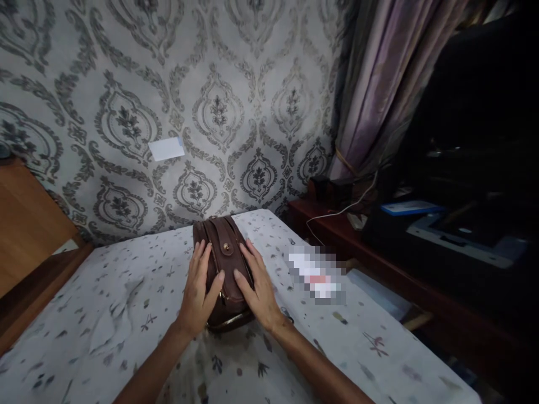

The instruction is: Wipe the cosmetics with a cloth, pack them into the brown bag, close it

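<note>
A dark brown leather bag (236,280) lies on the patterned white tablecloth, with a brass-coloured zip along its near end and a strap tab with a round metal stud on top. My left hand (197,292) rests against the bag's left side, fingers stretched forward and thumb on the upper face. On the right side, my right hand (259,289) mirrors it, fingers extended flat along the edge and thumb lying on top. Both palms touch the bag without wrapping round it. The bag's underside is hidden.
The white tablecloth (143,303) has small leaf prints. A blurred-out item (315,275) lies right of the bag. Farther right are a dark red ledge (337,224) with a white cable (341,211) and a large black screen (458,140). A wooden panel (33,219) stands at the left.
</note>
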A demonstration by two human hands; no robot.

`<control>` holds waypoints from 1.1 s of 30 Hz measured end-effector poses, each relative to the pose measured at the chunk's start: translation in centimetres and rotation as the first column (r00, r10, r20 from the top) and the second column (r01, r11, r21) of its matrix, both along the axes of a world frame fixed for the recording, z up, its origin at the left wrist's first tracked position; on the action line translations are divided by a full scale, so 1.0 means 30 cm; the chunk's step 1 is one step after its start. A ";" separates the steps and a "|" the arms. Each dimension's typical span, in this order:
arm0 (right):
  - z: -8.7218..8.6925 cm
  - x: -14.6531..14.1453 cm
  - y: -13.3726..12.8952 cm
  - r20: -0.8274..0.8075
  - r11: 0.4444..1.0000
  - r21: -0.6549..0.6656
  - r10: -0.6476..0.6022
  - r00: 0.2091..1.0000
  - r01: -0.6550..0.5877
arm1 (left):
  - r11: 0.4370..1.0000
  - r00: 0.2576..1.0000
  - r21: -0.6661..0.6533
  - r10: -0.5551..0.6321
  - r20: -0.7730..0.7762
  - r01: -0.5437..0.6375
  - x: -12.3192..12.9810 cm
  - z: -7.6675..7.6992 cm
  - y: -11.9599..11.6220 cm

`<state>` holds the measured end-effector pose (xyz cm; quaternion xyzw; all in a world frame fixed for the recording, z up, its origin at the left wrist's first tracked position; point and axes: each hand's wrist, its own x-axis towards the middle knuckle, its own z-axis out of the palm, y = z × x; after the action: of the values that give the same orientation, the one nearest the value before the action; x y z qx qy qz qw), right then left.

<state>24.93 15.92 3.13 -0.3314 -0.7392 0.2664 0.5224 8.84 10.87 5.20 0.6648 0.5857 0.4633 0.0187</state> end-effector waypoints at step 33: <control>-0.053 -0.046 -0.089 0.182 0.869 0.464 -0.286 0.941 0.174 | 0.998 0.980 0.035 -0.058 0.188 0.053 -0.089 0.099 0.068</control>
<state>23.56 13.26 1.55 -0.3209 -0.7937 -0.0155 0.5166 6.17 12.91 8.16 0.6340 0.5554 0.5325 0.0772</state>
